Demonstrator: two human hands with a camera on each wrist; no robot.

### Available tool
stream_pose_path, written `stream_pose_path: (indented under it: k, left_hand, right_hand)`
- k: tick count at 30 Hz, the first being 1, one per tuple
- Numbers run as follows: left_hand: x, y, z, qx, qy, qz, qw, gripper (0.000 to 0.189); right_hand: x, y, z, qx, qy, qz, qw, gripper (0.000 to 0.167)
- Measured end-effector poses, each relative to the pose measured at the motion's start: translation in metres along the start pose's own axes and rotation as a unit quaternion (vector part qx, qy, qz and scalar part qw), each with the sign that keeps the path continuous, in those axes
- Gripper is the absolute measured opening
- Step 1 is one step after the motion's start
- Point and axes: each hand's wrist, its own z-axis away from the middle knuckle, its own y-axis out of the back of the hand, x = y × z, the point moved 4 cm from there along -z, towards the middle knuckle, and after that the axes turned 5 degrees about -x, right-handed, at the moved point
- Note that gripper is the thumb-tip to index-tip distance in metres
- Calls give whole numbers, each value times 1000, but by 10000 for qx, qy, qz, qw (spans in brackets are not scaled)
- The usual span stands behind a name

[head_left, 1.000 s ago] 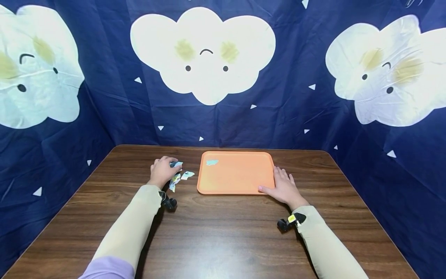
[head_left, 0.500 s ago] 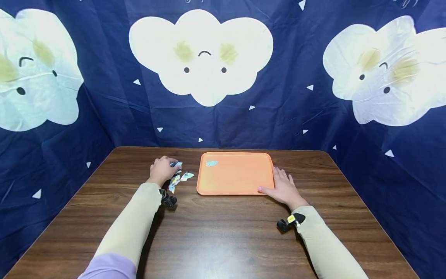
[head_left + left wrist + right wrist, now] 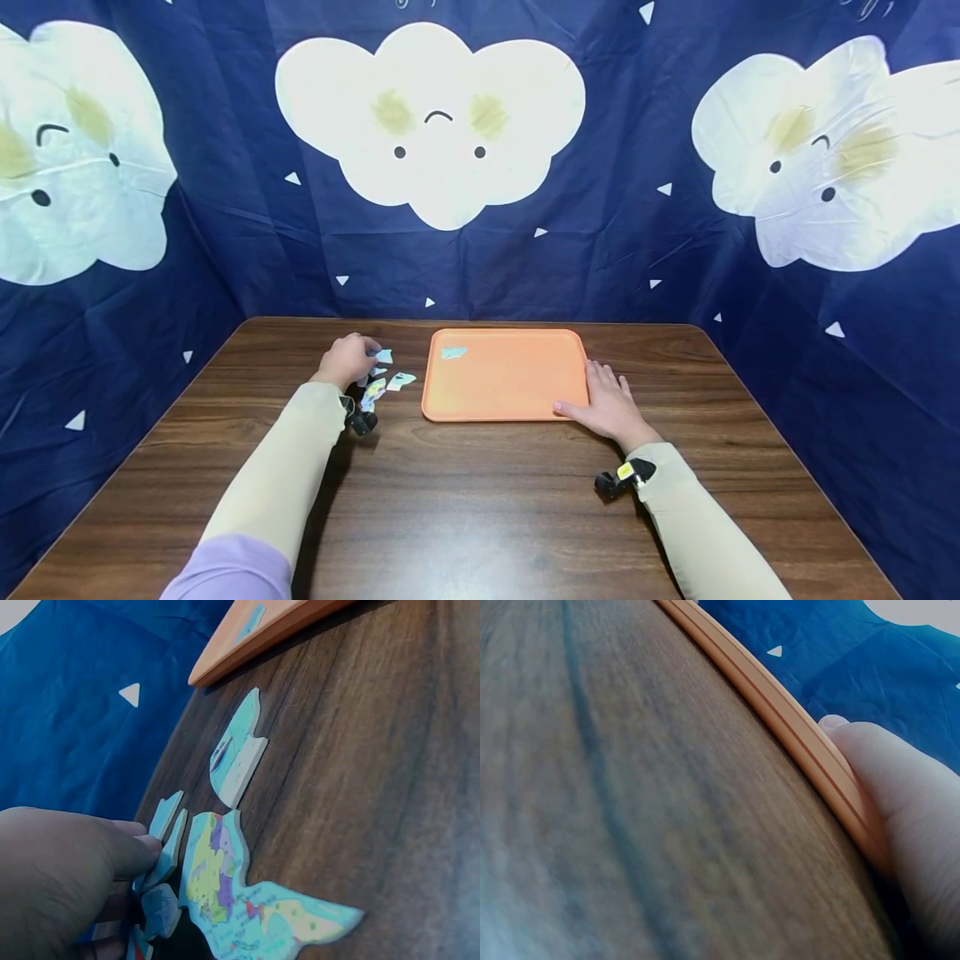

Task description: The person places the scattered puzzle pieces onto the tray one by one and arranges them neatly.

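Observation:
My left hand is over a small cluster of map puzzle pieces left of the tray, its fingertips right at the edge of a light-blue piece in the left wrist view. I cannot tell whether it pinches one. Beside it lie a large piece with yellow and purple areas and a separate pale-blue piece. My right hand rests at the near right corner of an orange tray, thumb on the rim and fingers extended along the right side. One blue piece lies in the tray's far left corner.
The brown wooden table carries everything. A dark blue cloth with white clouds hangs behind the table and along both sides. Each wrist wears a small black camera, the left close to the near puzzle pieces.
My left hand has drawn back slightly to the left, and more of the blue pieces by its fingertips shows. The right hand and tray hold their places; the head view has tilted slightly.

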Motion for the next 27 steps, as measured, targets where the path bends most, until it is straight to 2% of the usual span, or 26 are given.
stream_pose_path:
  k: [8,18,27]
  left_hand:
    - [-1,2,1,-35,-185,-199,9996,36]
    - [-7,3,5,480,-484,-595,9959,32]
    - [-1,5,3,696,-697,-704,9927,38]
  right_hand:
    - [-1,-1,0,-4,27,-21,10000,123]
    - [-1,1,2,-11,10,-4,10000,124]
    - [0,0,1,19,-18,18,10000,125]
